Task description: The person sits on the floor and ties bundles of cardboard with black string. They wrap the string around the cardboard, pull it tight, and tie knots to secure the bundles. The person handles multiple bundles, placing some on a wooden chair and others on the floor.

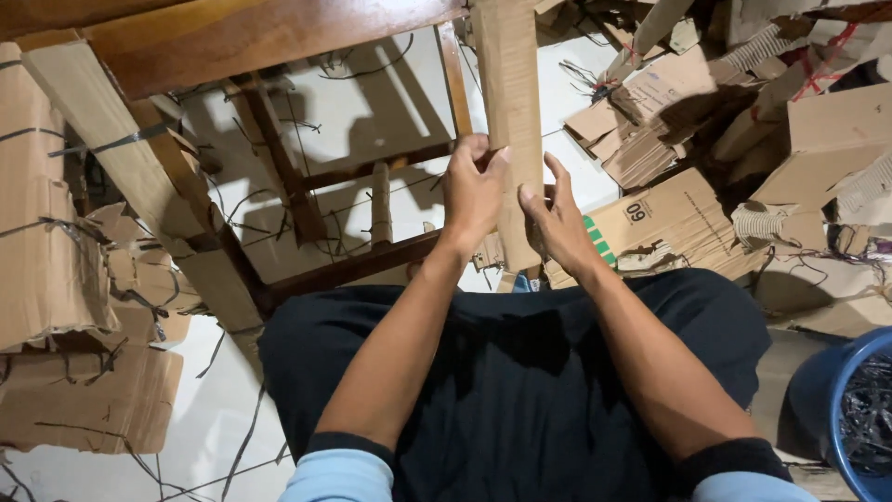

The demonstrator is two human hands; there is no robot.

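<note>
fingers of the left hand wrap round the near edge of a cardboard strip, closed tight on it, thumb tip pressed to its face. right hand grips the same strip from the other side, thumb on the front, index finger stretched up along the edge, the other fingers curled out of sight behind. strip stands nearly upright between both hands, long and narrow, lower end down by the knees, top running up and out of frame. nearest us, both forearms come in from light blue sleeves with dark cuffs, over a lap in dark trousers. a blue bucket sits at the right, just beside the right knee, something dark and shiny inside. left side, stacked cardboard bundles tied with black straps, loose strap ends trailing on the pale floor. behind the hands, a wooden frame with dark rails crosses the floor, a small cardboard roll leaning on one rail. farther right, a heap of flattened boxes and torn corrugated pieces piles up to the top corner.
</note>
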